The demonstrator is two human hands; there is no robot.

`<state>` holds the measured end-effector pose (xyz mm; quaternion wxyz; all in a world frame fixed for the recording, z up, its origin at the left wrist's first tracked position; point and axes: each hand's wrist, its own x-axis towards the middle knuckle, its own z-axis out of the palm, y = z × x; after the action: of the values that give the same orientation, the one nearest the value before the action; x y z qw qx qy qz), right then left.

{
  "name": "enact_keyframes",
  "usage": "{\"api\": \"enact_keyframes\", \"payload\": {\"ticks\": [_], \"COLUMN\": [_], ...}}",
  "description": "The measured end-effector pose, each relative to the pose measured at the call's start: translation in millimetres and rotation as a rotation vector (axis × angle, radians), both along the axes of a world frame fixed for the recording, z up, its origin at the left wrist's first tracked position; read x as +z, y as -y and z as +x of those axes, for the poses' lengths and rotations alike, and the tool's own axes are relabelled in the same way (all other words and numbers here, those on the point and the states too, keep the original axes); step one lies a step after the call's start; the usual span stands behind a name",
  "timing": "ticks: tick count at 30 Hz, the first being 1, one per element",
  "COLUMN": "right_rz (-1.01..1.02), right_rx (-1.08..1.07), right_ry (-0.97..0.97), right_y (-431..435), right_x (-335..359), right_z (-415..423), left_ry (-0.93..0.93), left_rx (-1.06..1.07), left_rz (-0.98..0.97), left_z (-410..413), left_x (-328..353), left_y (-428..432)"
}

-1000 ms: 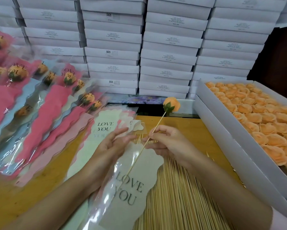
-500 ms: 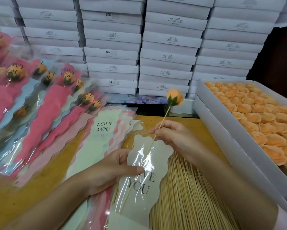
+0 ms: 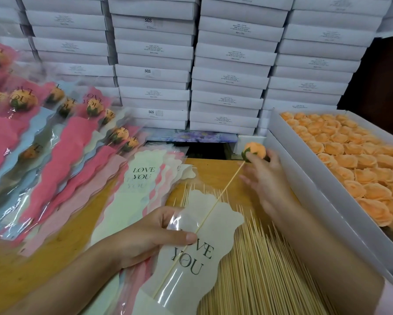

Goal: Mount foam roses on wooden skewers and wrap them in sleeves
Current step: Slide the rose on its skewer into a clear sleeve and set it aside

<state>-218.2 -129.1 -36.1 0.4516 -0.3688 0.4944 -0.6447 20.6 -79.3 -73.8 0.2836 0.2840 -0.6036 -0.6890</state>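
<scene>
An orange foam rose (image 3: pixel 254 150) with green sepals sits on a wooden skewer (image 3: pixel 222 193). The skewer's lower length lies inside a cream sleeve (image 3: pixel 204 226) printed LOVE YOU. My left hand (image 3: pixel 154 235) pinches the sleeve's clear front near its wavy top edge, thumb on top. My right hand (image 3: pixel 266 178) holds the rose head with its fingertips, above the far end of the table. The rose itself is still outside the sleeve.
Loose skewers (image 3: pixel 266 269) are spread under the sleeve. A stack of unused sleeves (image 3: pixel 143 189) lies to the left, and wrapped roses (image 3: pixel 61 142) fan out beyond it. A white tray (image 3: pixel 304 185) of orange rose heads stands at the right. White boxes (image 3: pixel 229 64) are stacked behind.
The skewer has slid deeper into the sleeve. My right hand has shifted from the skewer's shaft up to the rose head. My left hand now pinches the sleeve's top.
</scene>
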Motion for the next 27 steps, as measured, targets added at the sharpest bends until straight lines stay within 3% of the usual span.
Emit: {"api": "enact_keyframes", "payload": {"ticks": [3, 12, 20, 27], "right_rz": [-0.007, 0.008, 0.028, 0.022], "right_rx": [0.005, -0.069, 0.104, 0.211], "right_ry": [0.046, -0.049, -0.23, -0.333], "right_y": [1.6, 8.4, 8.1, 3.5], "right_x": [-1.8, -9.8, -16.7, -14.3], "right_z": [-5.6, -11.0, -4.8, 0.4], "left_ry": [0.012, 0.046, 0.046, 0.027], "left_rx": [-0.046, -0.042, -0.05, 0.067], "left_rz": [0.011, -0.018, -0.053, -0.035], "left_z": [-0.6, 1.5, -0.6, -0.8], "left_x": [3.5, -0.5, 2.5, 0.6], "left_y": [-2.2, 0.1, -1.8, -0.7]}}
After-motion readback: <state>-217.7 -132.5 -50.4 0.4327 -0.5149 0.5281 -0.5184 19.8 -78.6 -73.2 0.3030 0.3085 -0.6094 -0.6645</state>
